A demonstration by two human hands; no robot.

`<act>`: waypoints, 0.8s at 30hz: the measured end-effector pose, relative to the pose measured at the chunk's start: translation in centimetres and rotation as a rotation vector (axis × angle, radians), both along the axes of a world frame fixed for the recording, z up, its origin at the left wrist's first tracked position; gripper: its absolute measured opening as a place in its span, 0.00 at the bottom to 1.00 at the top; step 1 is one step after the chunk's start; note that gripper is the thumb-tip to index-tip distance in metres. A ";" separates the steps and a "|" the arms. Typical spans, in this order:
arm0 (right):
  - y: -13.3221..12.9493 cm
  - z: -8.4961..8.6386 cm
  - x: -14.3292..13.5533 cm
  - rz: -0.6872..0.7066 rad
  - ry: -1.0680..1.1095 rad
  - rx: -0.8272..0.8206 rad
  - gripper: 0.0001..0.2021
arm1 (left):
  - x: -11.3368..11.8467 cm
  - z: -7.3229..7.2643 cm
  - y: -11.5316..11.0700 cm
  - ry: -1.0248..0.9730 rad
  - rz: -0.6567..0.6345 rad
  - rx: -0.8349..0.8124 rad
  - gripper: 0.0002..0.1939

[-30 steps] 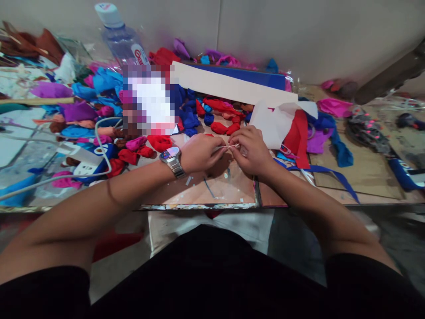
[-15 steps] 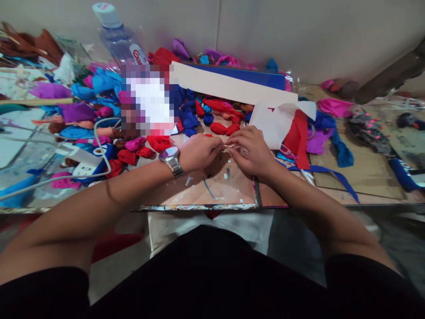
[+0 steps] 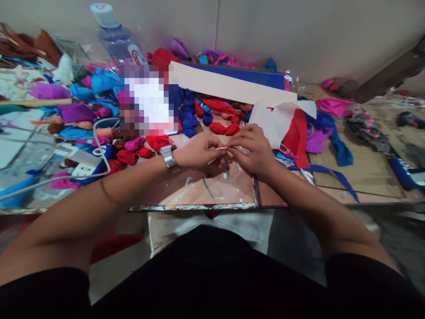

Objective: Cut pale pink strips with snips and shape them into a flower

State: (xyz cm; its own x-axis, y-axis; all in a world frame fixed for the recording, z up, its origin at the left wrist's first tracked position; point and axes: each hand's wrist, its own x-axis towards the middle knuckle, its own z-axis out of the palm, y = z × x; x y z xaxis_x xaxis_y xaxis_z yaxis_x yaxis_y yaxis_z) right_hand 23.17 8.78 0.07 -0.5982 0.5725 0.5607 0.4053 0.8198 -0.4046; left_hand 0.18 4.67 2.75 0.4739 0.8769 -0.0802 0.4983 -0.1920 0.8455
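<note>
Above the middle of the table my two hands meet, fingertips together. Pinched in my left hand (image 3: 204,150), which has a metal watch (image 3: 168,157) at the wrist, is a thin pale strip (image 3: 222,148). My right hand (image 3: 254,148) closes its thumb and fingers on the strip's other end. The strip is small and mostly covered by fingers, so its kind is unclear. Just beyond the hands lie red knotted fabric pieces (image 3: 224,128) and dark blue fabric bundles (image 3: 189,113). A white sheet (image 3: 270,124) and a red cloth strip (image 3: 296,141) lie right of my right hand.
A clear bottle with a white cap (image 3: 116,40) stands at the back left. Heaped coloured fabric (image 3: 79,113) and a white cable (image 3: 59,178) cover the left side. A long cream board (image 3: 232,84) lies at the back, a blue ribbon (image 3: 335,175) at the right.
My left hand has turned slightly and its fingers have shifted along the pale strip. My right fingers have straightened and moved closer to the left. The surroundings are the same.
</note>
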 end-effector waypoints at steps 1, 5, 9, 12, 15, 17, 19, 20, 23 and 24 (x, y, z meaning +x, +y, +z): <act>0.0 0.0 0.0 0.006 0.011 0.011 0.09 | -0.1 0.2 0.0 -0.053 -0.017 -0.078 0.16; 0.1 0.1 0.2 0.028 0.034 0.056 0.08 | -0.2 0.6 0.0 -0.206 -0.048 -0.169 0.18; 0.1 0.1 0.2 0.003 0.024 0.049 0.08 | -0.1 0.6 0.0 -0.194 -0.027 -0.075 0.19; 0.0 0.1 0.2 -0.029 0.029 0.044 0.10 | -0.1 0.5 0.0 -0.143 0.021 0.042 0.19; -0.1 0.3 0.0 -0.047 0.043 0.063 0.11 | -0.2 0.4 -0.1 -0.030 0.095 0.248 0.18; -0.2 0.4 -0.1 -0.059 0.053 0.070 0.11 | -0.1 0.2 -0.2 0.054 0.121 0.376 0.17; -0.3 0.3 -0.2 -0.070 0.060 0.055 0.12 | -0.1 -0.1 -0.4 0.148 0.130 0.496 0.18; -0.3 0.3 -0.2 -0.073 0.062 0.042 0.13 | -0.1 -0.3 -0.4 0.201 0.131 0.561 0.18; -0.3 0.2 -0.3 -0.061 0.067 0.013 0.14 | 0.0 -0.9 -0.4 0.365 0.099 0.735 0.19; -0.3 0.2 -0.4 -0.057 0.063 0.005 0.13 | 0.0 -1.1 -0.4 0.406 0.089 0.774 0.19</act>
